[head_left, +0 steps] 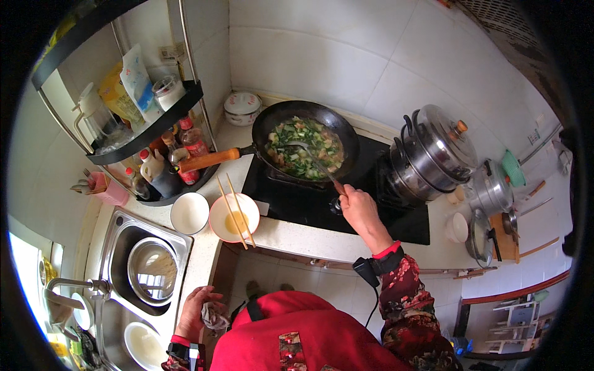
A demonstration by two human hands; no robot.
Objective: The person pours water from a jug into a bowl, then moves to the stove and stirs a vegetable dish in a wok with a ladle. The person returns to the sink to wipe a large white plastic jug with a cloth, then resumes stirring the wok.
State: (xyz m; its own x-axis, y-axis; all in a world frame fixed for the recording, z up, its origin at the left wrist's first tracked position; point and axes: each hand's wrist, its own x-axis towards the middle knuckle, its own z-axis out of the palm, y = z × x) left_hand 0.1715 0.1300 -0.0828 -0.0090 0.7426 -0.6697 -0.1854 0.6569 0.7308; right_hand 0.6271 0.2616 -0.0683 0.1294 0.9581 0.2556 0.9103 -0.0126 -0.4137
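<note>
Gripping a long metal spatula [322,166] by its brown wooden handle, the person's right hand [359,212] has its fingers wrapped together around the wood. From those fingers the spatula's long axis slants forward and to the left, away from the body, over the near rim of a round black wok [348,142], and its blade rests among chopped dark-green leaves and pale pieces of food [303,162]. So the wok lies ahead and to the left of the right fingers, which are plainly the nearer ones to it. A tall, shiny metal stacked pot [416,170] stands forward and to the right of them, also on the black glass cooktop [396,226]. The left hand [195,307] is low and well apart from the wok, its fingers bunched on a crumpled grey cloth [216,315], with the stainless-steel sink [184,242] just to their left. Ahead of those left fingers, I see a white bowl with a pinkish rim [218,232], two slim wooden chopsticks [234,201] lying across it; farther forward, the wok's thick orange-brown wooden handle [209,161] points leftward, touched by neither hand.
</note>
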